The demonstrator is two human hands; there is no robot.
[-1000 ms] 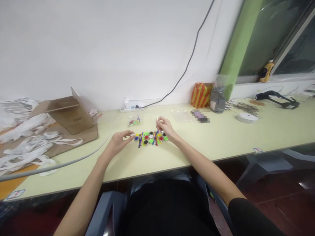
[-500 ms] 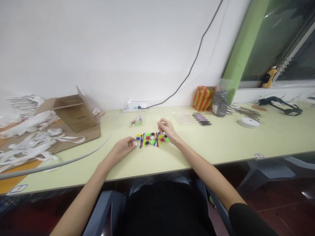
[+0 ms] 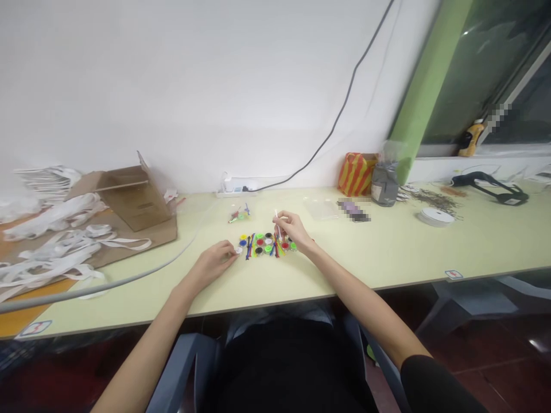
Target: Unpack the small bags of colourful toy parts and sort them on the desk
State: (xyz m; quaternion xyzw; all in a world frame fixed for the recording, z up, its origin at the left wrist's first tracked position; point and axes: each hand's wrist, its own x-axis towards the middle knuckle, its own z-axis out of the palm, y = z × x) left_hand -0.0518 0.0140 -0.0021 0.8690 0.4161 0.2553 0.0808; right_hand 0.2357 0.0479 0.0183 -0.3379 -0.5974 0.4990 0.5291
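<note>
Right grip (image 3: 293,230): white stick (image 3: 276,213) | clear bag (image 3: 251,211): coloured pieces (image 3: 241,217) (carton (image 3: 140,206) open)

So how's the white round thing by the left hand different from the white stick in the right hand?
The white disc is round, but the white stick is long and thin. The disc is low, by the left hand, while the stick points up, pinched in the right hand. Both are white.

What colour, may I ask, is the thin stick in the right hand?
The thin stick is white, seen in the head view.
</note>
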